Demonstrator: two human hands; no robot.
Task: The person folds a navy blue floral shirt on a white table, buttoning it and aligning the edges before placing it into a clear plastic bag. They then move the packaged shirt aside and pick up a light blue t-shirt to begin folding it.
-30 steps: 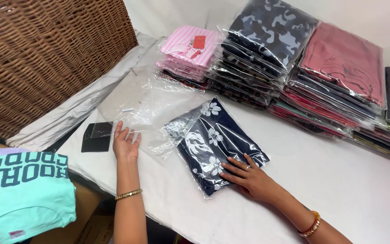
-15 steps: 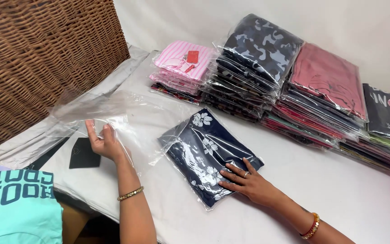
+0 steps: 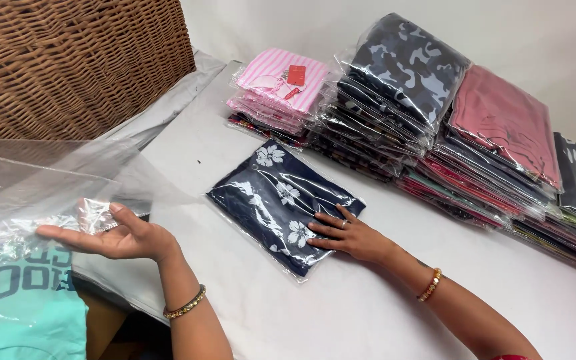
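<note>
Bare forearms; gold bangle each wrist; ring on right hand (image 3: 355, 237).

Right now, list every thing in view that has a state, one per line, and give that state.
left hand: open, palm up, lifting a clear bag
clear plastic bag: empty, held up off the table
right hand: flat, fingers spread, pressing on the floral packet
navy floral garment packet: bagged, lying flat on the white table
stacks of bagged garments: piled, leaning
teal printed shirt: unbagged, at the table's edge
wicker basket: upright
</note>
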